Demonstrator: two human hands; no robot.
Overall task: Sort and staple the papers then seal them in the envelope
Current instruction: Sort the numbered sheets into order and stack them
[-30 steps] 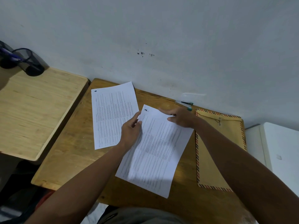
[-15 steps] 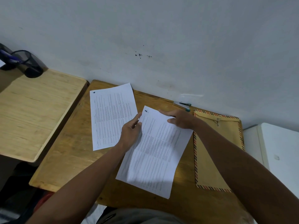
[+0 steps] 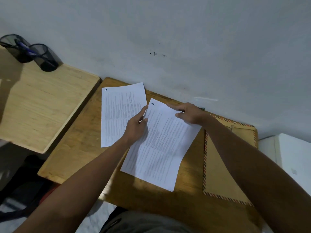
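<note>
A white printed paper sheet with a dark handwritten mark at its top corner point(image 3: 159, 145) is lying tilted on the brown wooden desk point(image 3: 80, 153), and it is serving here as the landmark; the left hand point(image 3: 137, 127) is gripping its left edge, thumb lying on the printed face and fingers curling out of sight beneath, so how many sheets are being pinched cannot be told; the right hand point(image 3: 188, 113) is resting at its top right corner with fingers fairly straight, fingertips pressing on the paper, the thumb partly hiding under the palm; left of this sheet, and slightly overlapped by the left hand, a second white printed sheet point(image 3: 119, 115) is lying flat on the desk, a small dark mark showing at its top left corner; the print on both is too small to read; right of the landmark sheet, a brown paper envelope with a red and dark striped border point(image 3: 220, 175) is lying flat, its upper part being covered by the right forearm; just beyond the right hand, against the pale wall point(image 3: 185, 39), a small dark object is peeking out, too hidden to identify; far to the left of the sheets, two black mesh pen cups point(image 3: 33, 54) are standing on a lighter wooden tabletop point(image 3: 38, 108), the nearer holding a blue pen, the further being cut off by the frame edge.
</note>
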